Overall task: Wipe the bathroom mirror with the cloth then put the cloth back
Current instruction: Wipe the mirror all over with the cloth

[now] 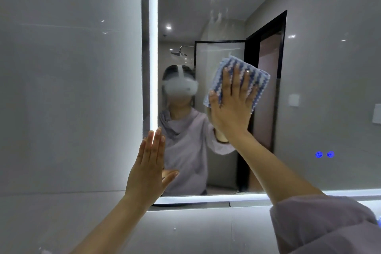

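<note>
The bathroom mirror fills the wall ahead, with lit strips along its left and bottom edges. A folded blue and white cloth is pressed flat against the glass near the middle. My right hand lies spread over the cloth and holds it to the mirror. My left hand rests flat, fingers together and pointing up, on the mirror's lower left corner over the lit strip. Faint smears show on the glass high above the cloth.
Grey glossy wall tile runs left of and below the mirror. Two blue touch buttons glow on the glass at the lower right. A person with a white headset, a shower and a dark door frame appear as reflections.
</note>
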{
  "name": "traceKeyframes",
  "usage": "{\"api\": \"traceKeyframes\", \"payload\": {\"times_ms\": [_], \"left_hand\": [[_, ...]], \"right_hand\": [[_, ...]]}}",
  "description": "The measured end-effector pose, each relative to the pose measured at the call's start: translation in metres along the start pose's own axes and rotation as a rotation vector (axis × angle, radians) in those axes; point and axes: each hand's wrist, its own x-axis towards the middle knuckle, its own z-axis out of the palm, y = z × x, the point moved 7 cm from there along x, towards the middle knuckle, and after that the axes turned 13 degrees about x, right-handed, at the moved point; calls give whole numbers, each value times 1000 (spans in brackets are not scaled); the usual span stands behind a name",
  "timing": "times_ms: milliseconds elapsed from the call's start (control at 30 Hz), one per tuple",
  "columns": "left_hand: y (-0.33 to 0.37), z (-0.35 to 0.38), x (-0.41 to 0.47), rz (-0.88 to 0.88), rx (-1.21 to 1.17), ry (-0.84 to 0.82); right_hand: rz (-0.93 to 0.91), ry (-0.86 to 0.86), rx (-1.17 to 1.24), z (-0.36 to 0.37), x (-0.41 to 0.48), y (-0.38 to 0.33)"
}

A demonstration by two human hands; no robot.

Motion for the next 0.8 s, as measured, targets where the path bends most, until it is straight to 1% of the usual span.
{"api": "traceKeyframes", "payload": {"times_ms": [200, 400, 600, 700, 800], "left_hand": [[-1, 0, 0, -17, -36, 32], [0, 1, 2, -13, -62, 37], [-1, 4, 3, -10, -37, 3], [-1, 5, 4, -2, -43, 10], [-1, 5, 3, -1, -53, 16]], "right_hand": [[-170, -4, 8, 15, 11, -71], [-349, -134, -37, 43, 8, -137], [-400, -215, -64, 48, 13, -135], [-434, -211, -68, 42, 15, -130], [-419, -214, -75, 36, 17, -118]]}}
